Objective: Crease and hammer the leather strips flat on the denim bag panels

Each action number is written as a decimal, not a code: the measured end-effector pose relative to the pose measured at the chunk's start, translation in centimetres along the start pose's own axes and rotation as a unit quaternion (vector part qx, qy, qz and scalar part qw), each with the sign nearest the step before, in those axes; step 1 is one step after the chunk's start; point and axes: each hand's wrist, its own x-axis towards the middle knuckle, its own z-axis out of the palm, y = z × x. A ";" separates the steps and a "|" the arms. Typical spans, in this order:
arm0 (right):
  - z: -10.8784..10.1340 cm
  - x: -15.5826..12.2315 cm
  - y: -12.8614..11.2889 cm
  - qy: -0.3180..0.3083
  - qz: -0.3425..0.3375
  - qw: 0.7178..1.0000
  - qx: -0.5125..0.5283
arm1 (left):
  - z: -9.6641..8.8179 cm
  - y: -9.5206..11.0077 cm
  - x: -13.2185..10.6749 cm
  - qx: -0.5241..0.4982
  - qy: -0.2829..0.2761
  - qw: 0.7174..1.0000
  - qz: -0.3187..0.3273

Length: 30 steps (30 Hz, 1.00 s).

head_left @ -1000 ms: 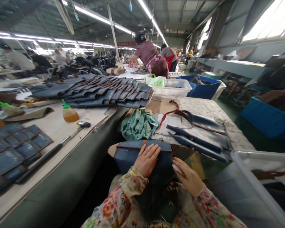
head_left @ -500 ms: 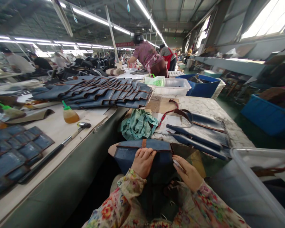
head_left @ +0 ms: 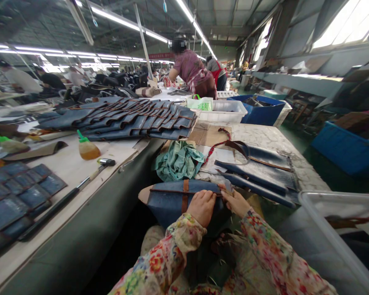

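Note:
A blue leather piece point(head_left: 166, 200) with brown trim and a brown cross strap lies over a support with a pale rounded end point(head_left: 144, 194), in front of my lap. My left hand point(head_left: 203, 208) is closed on its upper edge, fingers bent over the trim. Close to it on the right, my right hand point(head_left: 236, 201) pinches the piece's right end. Whether my right palm holds anything else is hidden. Just beyond the piece lies a crumpled teal cloth point(head_left: 178, 162). More blue leather pieces point(head_left: 258, 172) lie behind my right hand.
On the left bench point(head_left: 70, 172) are a hammer point(head_left: 106, 162), a glue bottle point(head_left: 88, 148), a black-handled rod point(head_left: 53, 213) and a row of overlapping blue leather pieces point(head_left: 135, 119). A clear plastic bin point(head_left: 313, 221) stands close on my right. A co-worker point(head_left: 190, 69) leans over the far table.
My left hand has slid right along the leather edge, uncovering the brown strap. My right hand has moved up and inward onto the right end; the shiny object it showed is no longer visible.

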 end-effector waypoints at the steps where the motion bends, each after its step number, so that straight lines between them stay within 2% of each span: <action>1: -0.1 -0.2 0.2 0.000 0.005 1.000 0.010 | 0.1 0.2 0.2 -0.005 -0.001 1.000 0.001; 6: -0.7 -1.5 0.2 0.057 -0.009 0.998 0.032 | 0.4 0.9 0.7 -0.015 0.009 1.000 -0.016; 9: -1.0 -2.2 -0.4 0.075 -0.064 0.993 -0.067 | 0.4 1.0 1.0 -0.004 0.015 1.000 -0.023; 13: -1.3 -2.9 -1.5 0.067 -0.192 0.942 -0.266 | 0.4 0.8 0.9 -0.001 0.014 1.000 -0.020; 17: -1.9 -3.7 -3.1 0.050 -0.261 0.891 -0.368 | 0.4 0.1 0.0 -0.007 0.022 1.000 -0.015; 21: -1.7 -4.3 -3.9 0.036 -0.288 0.874 -0.389 | 0.1 -0.8 -1.0 -0.006 0.029 0.999 -0.026; 26: -0.1 -4.0 -3.2 0.012 -0.301 0.873 -0.385 | -0.5 -1.3 -1.4 -0.010 0.033 0.999 -0.035; 30: 1.2 -3.9 -3.7 -0.009 -0.303 0.870 -0.389 | -0.9 -1.9 -1.8 -0.007 0.032 0.999 -0.039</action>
